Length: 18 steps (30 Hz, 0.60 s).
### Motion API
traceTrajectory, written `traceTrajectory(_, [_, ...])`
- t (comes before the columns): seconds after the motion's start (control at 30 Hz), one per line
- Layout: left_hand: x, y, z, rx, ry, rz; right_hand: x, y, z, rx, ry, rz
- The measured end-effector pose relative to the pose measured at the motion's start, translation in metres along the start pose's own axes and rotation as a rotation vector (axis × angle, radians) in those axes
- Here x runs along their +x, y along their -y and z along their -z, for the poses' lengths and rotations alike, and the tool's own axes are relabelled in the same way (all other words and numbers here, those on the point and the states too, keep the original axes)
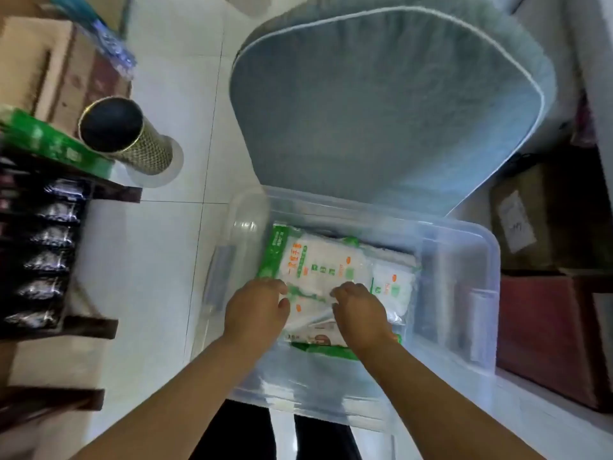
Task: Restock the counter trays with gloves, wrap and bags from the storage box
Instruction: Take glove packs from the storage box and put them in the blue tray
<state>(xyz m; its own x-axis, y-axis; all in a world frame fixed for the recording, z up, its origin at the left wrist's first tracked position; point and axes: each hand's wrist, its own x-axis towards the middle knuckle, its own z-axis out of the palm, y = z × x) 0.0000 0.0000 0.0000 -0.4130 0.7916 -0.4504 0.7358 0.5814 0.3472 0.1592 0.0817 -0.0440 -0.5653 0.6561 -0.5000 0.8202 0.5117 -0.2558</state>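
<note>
A clear plastic storage box sits on the white tiled floor below me. Inside lie flat green-and-white packs of disposable gloves, stacked and overlapping. Both my hands are down in the box on the top pack. My left hand has its fingers curled over the pack's left part. My right hand pinches the same pack near its middle, and the plastic wrinkles between the hands. Clear bags or wrap lie blurred along the box's right side.
A grey cushioned chair seat stands just behind the box. On the left is a dark shelf with several shiny packets, a green box and a gold-mesh cylinder. Cardboard boxes stand to the right.
</note>
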Motion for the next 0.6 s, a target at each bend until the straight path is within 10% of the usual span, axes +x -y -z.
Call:
traceTrajectory(0.43, [-0.006,0.025,-0.035,-0.140,-0.091,0.132,0.037,-0.013,-0.028,-0.219,-0.283,0.164])
traceTrajectory(0.6, [-0.011,0.019,-0.022,-0.176,-0.036,0.140,0.019,-0.016,0.001,0.117,-0.444,0.094])
